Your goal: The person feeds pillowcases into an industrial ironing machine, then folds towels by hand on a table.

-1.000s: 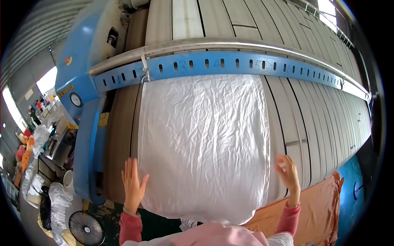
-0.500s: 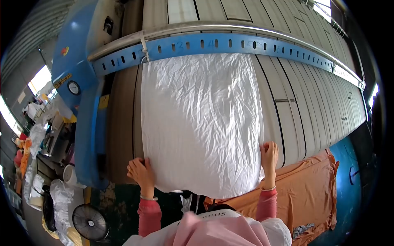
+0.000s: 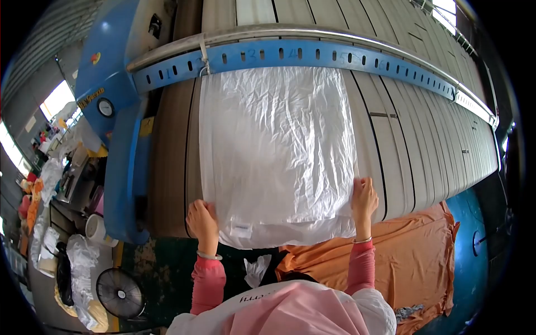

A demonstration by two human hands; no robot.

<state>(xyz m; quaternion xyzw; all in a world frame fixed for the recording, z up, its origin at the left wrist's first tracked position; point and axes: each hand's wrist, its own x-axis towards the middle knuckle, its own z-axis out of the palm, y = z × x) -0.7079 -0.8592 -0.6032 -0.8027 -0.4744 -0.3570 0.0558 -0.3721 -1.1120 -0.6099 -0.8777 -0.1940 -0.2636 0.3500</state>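
Observation:
A white pillowcase (image 3: 268, 162) lies lengthwise on the belts, its far end reaching under the blue slotted bar (image 3: 262, 54). The left half looks smoother, while creases run along the right. A small pale label (image 3: 241, 230) shows near its lower left corner, and the near hem hangs over the front edge. My left hand (image 3: 203, 223) is closed at the left edge near that corner. Opposite it, my right hand (image 3: 364, 200) pinches the right edge, a little farther forward. The fabric between my fingers is mostly hidden.
Beige belts (image 3: 435, 145) extend right, with a metal rail (image 3: 312, 30) above. Blue machine housing (image 3: 120, 167) stands left. Below right lies an orange cloth (image 3: 402, 257); a crumpled white cloth (image 3: 257, 271) is below the front edge. A black fan (image 3: 120, 293) stands lower left.
The pillowcase's near hem has moved forward, away from me, and its label now shows. Both hands have moved forward along with it, the left also shifting slightly right in view.

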